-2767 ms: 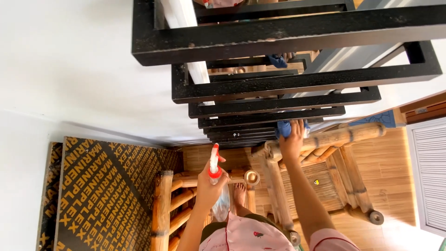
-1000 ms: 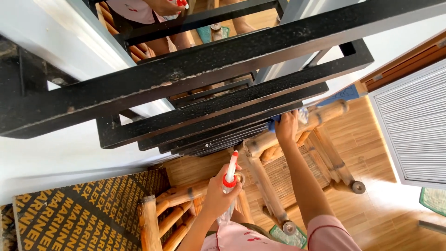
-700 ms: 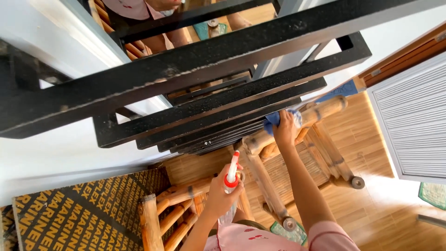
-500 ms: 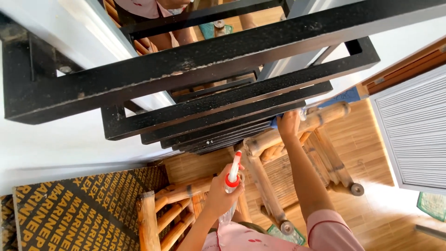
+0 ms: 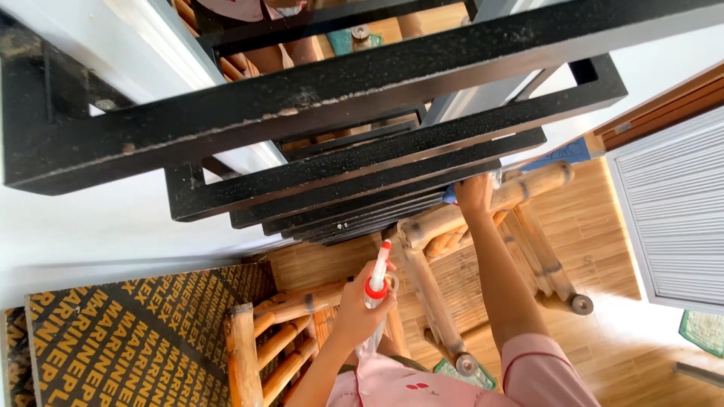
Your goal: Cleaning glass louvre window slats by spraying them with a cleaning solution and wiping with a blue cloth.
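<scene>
Holding the red-topped spray bottle [image 5: 375, 280] tight in my left hand [image 5: 360, 305], my right hand [image 5: 473, 194] has slid its blue cloth [image 5: 449, 195] farther along the black step [image 5: 392, 169], so more is wiped.

Two bare arms are seen rising from the bottom edge of the frame. A pale pink garment [image 5: 392, 384] is worn, marked with small dark red cherry-like prints on the chest. The short sleeve [image 5: 547, 373] on the right arm is pink, finished with a thin darker pink piping line near the hem. Forearms and both hands, left [image 5: 358, 309] and right [image 5: 473, 194], are left uncovered; nothing is seen worn on wrists or fingers.
</scene>
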